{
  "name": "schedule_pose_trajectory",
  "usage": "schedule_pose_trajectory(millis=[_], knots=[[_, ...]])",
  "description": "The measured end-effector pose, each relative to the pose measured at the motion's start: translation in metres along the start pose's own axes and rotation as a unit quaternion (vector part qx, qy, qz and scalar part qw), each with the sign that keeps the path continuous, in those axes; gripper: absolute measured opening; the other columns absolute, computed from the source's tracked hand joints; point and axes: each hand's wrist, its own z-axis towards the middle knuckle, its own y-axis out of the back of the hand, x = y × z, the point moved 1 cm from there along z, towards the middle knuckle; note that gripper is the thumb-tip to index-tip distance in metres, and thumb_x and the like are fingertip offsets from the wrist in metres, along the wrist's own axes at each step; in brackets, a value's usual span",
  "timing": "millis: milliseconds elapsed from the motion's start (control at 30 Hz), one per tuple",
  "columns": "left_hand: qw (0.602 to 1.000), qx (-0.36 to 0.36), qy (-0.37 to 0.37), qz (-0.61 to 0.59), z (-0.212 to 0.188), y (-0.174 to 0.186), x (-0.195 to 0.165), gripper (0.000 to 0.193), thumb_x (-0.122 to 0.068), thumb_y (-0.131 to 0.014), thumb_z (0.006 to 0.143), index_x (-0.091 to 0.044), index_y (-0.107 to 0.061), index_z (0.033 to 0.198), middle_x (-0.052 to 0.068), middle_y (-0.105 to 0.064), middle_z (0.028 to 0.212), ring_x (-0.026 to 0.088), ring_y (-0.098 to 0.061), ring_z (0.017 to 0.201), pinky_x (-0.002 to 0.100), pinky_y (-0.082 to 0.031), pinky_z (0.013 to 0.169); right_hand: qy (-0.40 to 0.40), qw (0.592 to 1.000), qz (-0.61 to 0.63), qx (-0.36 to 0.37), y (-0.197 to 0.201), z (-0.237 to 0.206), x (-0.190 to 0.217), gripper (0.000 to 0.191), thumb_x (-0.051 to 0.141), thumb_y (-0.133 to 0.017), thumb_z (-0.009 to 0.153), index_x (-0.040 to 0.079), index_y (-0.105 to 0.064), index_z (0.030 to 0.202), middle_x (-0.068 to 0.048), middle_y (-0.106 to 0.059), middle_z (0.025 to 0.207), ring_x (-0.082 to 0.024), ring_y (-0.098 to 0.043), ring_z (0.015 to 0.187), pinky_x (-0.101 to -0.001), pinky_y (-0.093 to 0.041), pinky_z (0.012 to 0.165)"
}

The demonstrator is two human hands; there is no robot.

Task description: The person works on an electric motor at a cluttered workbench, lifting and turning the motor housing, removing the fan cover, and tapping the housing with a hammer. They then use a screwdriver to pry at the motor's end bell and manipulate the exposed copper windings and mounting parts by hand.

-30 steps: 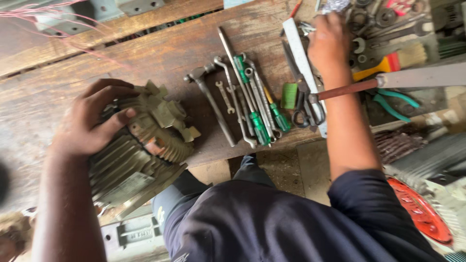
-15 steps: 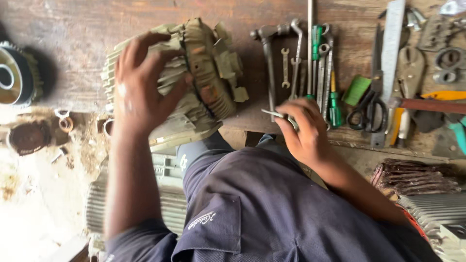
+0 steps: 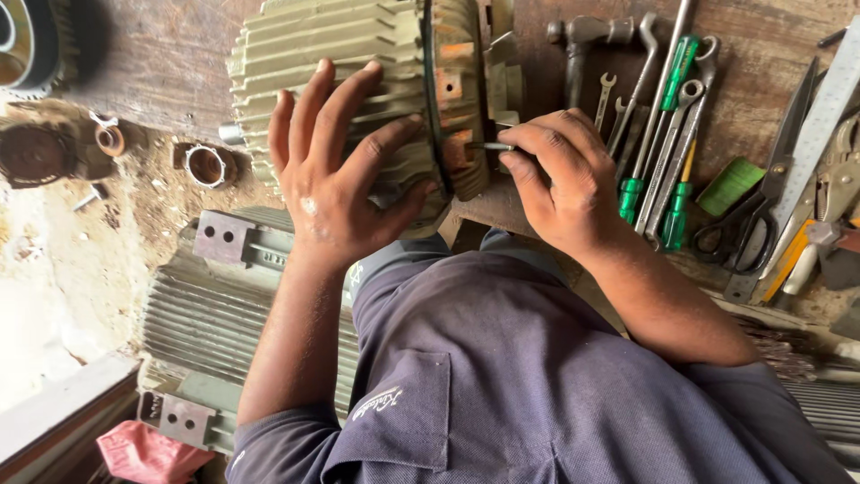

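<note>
A pale green finned motor housing [image 3: 358, 63] lies on the wooden bench [image 3: 161, 54] right in front of me. My left hand [image 3: 336, 170] is spread flat against its ribbed side, fingers apart. My right hand [image 3: 560, 175] pinches a thin metal tool [image 3: 488, 146], whose tip rests at the rusty seam between the housing and its end cover [image 3: 461, 90]. Most of the tool is hidden inside my fist.
To the right on the bench lie a hammer [image 3: 582, 40], spanners [image 3: 640, 81], green-handled screwdrivers [image 3: 676, 72], scissors [image 3: 761, 197] and a steel ruler [image 3: 820, 125]. A second grey finned motor [image 3: 215, 314] sits below the bench. Small round parts [image 3: 208, 166] lie on the left.
My right hand left the row of tools with a thin tool and brought it to the housing's seam. The view closed in on the motor, and my left hand stayed on its fins.
</note>
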Motion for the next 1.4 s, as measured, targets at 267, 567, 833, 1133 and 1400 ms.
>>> schedule_pose_trajectory(millis=[267, 567, 833, 1133, 1400], knots=[[1.0, 0.005, -0.01, 0.007, -0.001, 0.003, 0.003, 0.056, -0.041, -0.09, 0.082, -0.026, -0.073, 0.133, 0.009, -0.051, 0.16, 0.037, -0.039, 0.154, 0.056, -0.019, 0.129, 0.011, 1.0, -0.023, 0.009, 0.0, -0.004, 0.004, 0.019, -0.005, -0.078, 0.098, -0.002, -0.068, 0.114, -0.015, -0.067, 0.105, -0.03, -0.064, 0.089, -0.0379, -0.052, 0.078], [1.0, 0.028, 0.003, 0.002, 0.0, 0.006, 0.0, 0.052, -0.046, -0.09, 0.084, -0.024, -0.074, 0.128, 0.011, -0.054, 0.152, 0.04, -0.041, 0.146, 0.058, -0.022, 0.122, 0.059, 0.994, -0.085, 0.021, -0.001, -0.001, 0.009, 0.019, -0.007, -0.075, 0.101, -0.004, -0.067, 0.118, -0.014, -0.065, 0.102, -0.028, -0.063, 0.091, -0.0374, -0.052, 0.08], [1.0, 0.023, -0.007, -0.001, -0.002, 0.005, 0.003, 0.052, -0.046, -0.093, 0.086, -0.023, -0.074, 0.129, 0.013, -0.054, 0.15, 0.041, -0.043, 0.144, 0.059, -0.024, 0.121, 0.073, 0.993, -0.088, 0.025, -0.011, 0.002, 0.017, 0.02, -0.009, -0.079, 0.099, -0.006, -0.071, 0.116, -0.014, -0.069, 0.105, -0.026, -0.067, 0.093, -0.0345, -0.055, 0.08], [1.0, 0.014, -0.015, -0.006, -0.007, 0.001, 0.006, 0.054, -0.045, -0.095, 0.087, -0.022, -0.074, 0.13, 0.015, -0.055, 0.148, 0.042, -0.044, 0.141, 0.06, -0.025, 0.119, -0.022, 1.0, 0.008, 0.014, -0.011, -0.002, 0.018, 0.018, -0.01, -0.076, 0.102, -0.005, -0.067, 0.116, -0.015, -0.071, 0.113, -0.026, -0.074, 0.101, -0.0315, -0.06, 0.082], [1.0, 0.014, -0.016, -0.007, -0.009, 0.0, 0.007, 0.055, -0.045, -0.095, 0.086, -0.021, -0.074, 0.131, 0.016, -0.055, 0.147, 0.042, -0.044, 0.141, 0.061, -0.025, 0.119, -0.04, 0.999, -0.023, 0.004, -0.013, -0.002, 0.024, 0.012, -0.006, -0.078, 0.105, -0.002, -0.068, 0.11, -0.013, -0.071, 0.101, -0.022, -0.071, 0.09, -0.0288, -0.056, 0.075]])
